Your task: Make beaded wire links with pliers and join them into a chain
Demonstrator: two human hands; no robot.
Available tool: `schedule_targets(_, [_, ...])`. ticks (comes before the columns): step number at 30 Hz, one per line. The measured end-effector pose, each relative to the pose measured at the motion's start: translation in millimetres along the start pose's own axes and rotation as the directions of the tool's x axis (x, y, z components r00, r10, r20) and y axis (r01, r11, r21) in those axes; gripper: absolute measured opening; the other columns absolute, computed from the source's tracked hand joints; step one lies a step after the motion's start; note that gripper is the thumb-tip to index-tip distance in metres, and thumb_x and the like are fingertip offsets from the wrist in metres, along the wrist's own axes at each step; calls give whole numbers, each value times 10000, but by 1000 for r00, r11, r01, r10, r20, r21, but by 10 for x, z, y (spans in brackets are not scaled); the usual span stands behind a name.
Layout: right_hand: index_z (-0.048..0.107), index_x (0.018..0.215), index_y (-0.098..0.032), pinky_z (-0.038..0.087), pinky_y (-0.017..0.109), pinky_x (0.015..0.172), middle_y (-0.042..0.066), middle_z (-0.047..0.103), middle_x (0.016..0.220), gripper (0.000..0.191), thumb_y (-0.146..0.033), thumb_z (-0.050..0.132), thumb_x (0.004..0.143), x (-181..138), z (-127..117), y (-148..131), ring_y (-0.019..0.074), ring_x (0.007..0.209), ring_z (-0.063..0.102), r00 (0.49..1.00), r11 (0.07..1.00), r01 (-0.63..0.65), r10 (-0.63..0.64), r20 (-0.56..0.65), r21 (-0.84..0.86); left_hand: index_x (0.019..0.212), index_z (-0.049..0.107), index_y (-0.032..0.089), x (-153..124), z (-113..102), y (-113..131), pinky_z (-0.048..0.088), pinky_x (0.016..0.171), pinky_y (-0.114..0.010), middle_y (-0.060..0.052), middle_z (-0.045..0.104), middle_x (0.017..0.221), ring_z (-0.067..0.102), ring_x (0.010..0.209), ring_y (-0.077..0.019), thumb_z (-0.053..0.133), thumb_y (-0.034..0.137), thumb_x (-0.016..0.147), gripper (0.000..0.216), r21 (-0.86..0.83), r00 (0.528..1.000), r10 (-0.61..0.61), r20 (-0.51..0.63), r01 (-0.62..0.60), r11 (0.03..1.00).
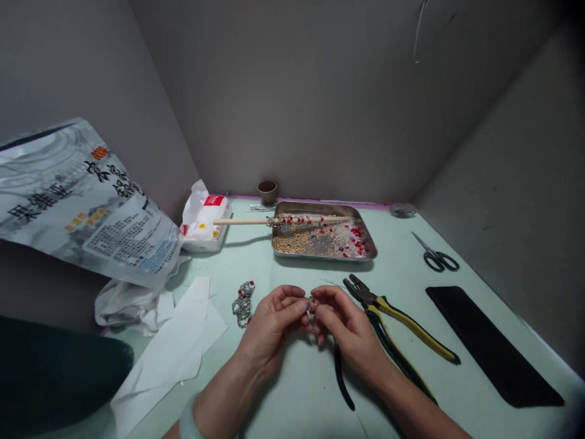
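Observation:
My left hand (pixel 274 320) and my right hand (pixel 345 326) meet over the pale green table (pixel 283 390), fingers pinched together on a small beaded wire piece (pixel 311 304) held between them. A finished cluster of silvery beaded rings (pixel 243 302) lies just left of my left hand. Yellow-and-black pliers (pixel 397 323) lie just right of my right hand, and another black-handled tool (pixel 342 381) lies partly under that wrist.
A metal tray (pixel 371 251) of gold, red and clear beads stands behind, with a wooden stick (pixel 242 221) strung with beads across it. Scissors (pixel 436 255), a black flat case (pixel 491 344), tissue pack (pixel 204 225), small brown cup (pixel 267 191), white paper (pixel 178 341) and a printed bag (pixel 86 201) surround.

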State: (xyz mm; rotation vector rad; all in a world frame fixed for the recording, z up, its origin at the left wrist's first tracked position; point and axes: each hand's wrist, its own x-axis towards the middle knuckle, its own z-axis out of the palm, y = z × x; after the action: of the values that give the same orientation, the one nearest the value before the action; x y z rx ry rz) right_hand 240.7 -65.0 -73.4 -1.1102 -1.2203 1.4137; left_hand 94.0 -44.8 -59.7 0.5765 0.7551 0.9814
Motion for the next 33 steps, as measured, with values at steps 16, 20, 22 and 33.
schedule_targets(16, [591,1037,-212,469,289,644,53,583,906,185,-260,572,859,7,-33,20,161,727,560,945,844,274,-324,-32,-462,896,584,109,0,23,30,472,654,-264,-70,660,780,610,678,-137,755,225,689,292,71,997,-3,-77,8,997])
schedule_targets(20, [571,1086,-223,478,290,650,56,595,925,232,-268,572,858,-2,-17,38,164,740,570,956,873,245,-290,-44,-422,907,578,111,17,3,18,478,659,-258,-66,664,779,614,666,-129,771,216,671,322,48,999,-5,-53,8,999])
schedule_targets(22, [561,1071,-213,477,278,621,44,607,870,245,-310,593,848,-2,-18,65,161,714,575,971,914,162,-216,-106,-373,907,575,110,27,-3,20,482,644,-252,-66,667,780,606,631,-115,779,216,659,338,21,998,-14,-58,15,1000])
schedule_targets(33, [565,1012,-202,481,269,615,35,617,831,245,-364,617,836,2,0,89,159,711,587,983,953,107,-144,-115,-283,924,578,104,12,-10,4,483,697,-262,-53,664,748,628,674,-132,785,166,642,355,-32,999,-15,-31,14,999])
